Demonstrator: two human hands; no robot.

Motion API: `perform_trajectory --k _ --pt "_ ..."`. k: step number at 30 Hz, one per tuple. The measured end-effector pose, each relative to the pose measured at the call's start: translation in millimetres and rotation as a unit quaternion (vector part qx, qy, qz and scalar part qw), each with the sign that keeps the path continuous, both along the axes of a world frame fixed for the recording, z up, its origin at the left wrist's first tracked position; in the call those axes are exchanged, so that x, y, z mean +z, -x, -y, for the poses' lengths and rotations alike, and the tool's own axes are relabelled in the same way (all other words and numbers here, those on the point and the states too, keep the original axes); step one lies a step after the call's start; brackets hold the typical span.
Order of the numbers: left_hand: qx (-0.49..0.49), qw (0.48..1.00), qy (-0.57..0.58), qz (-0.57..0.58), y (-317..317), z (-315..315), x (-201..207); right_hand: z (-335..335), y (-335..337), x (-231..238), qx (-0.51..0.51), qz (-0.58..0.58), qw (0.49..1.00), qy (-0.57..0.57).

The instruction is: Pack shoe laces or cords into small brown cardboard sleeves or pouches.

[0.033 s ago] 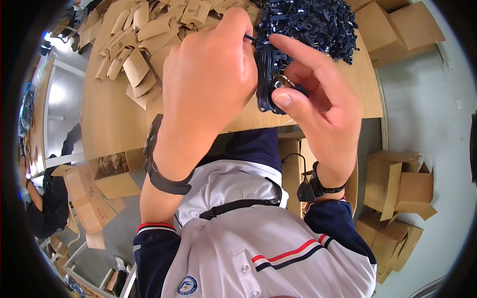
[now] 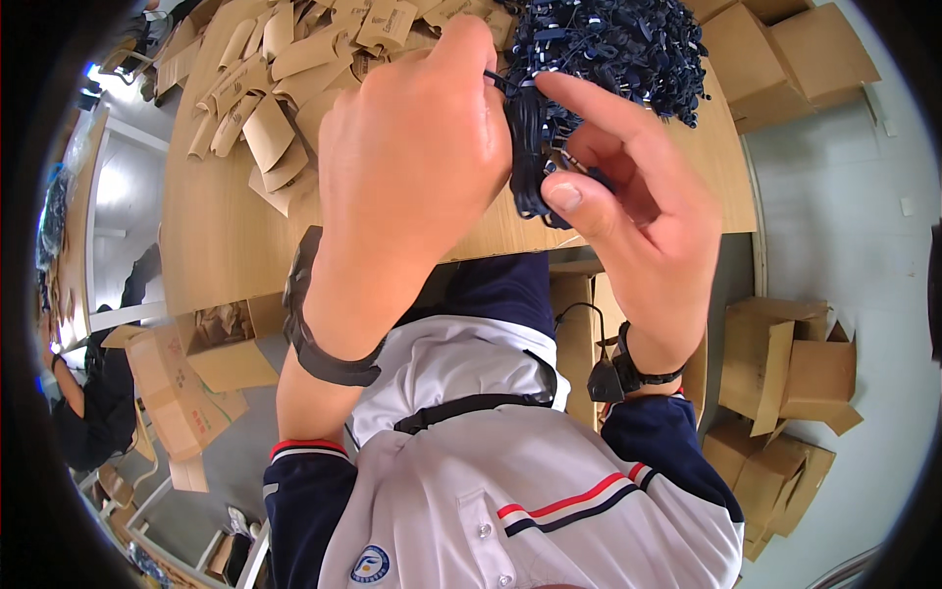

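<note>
A coiled black cable (image 2: 527, 147) hangs upright between my two hands, above the table's near edge. My left hand (image 2: 407, 157) is closed, back upward, with a thin black strand running from its fingertips to the top of the coil; its palm side is hidden. My right hand (image 2: 657, 187) is curled around the coil's right side. Its index fingertip touches the top near a small white band, and the thumb presses lower down. A metal jack plug (image 2: 571, 160) shows between the right thumb and fingers.
Behind my hands lies a heap of dark cables (image 2: 618, 49) on the wooden table (image 2: 235, 236). Folded brown card sleeves (image 2: 270, 133) are piled at the left. Open cardboard boxes (image 2: 775, 368) stand to the right. Another person's arm (image 2: 69, 388) shows at far left.
My right hand has shifted very slightly to the right and nearer. The left hand and the coiled cable are almost where they were.
</note>
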State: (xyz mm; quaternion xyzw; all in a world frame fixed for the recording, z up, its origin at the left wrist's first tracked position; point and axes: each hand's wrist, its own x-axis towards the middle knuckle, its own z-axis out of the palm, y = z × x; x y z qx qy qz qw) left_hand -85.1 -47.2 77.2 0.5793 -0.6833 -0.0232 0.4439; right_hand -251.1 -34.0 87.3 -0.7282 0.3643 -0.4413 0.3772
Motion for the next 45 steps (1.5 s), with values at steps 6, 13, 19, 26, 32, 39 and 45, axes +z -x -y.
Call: perform_trajectory --k 6,13,19,26,32,39,45 --pt "0.069 0.985 -0.073 0.141 6 -4 6 -5 0 9 -0.068 -0.123 0.987 0.073" --pt "-0.057 0.995 -0.055 -0.068 0 1 -2 16 -4 -18 0.035 -0.060 0.989 -0.133" --pt "-0.084 0.911 -0.254 -0.314 -20 5 10 9 3 -23 0.032 0.123 0.983 -0.131" --pt "-0.272 0.874 -0.294 -0.276 -34 -9 -34 21 2 -35 0.064 0.232 0.971 -0.007" --pt "-0.322 0.896 -0.189 -0.241 -23 -22 -15 26 2 -25 0.081 0.111 0.990 0.043" --pt "-0.221 0.874 -0.225 -0.369 -7 -38 -26 18 -2 -21 0.070 0.101 0.989 -0.080" --pt "-0.183 0.971 -0.024 -0.148 -10 -38 -46 22 -5 -26 0.081 0.091 0.972 -0.200"
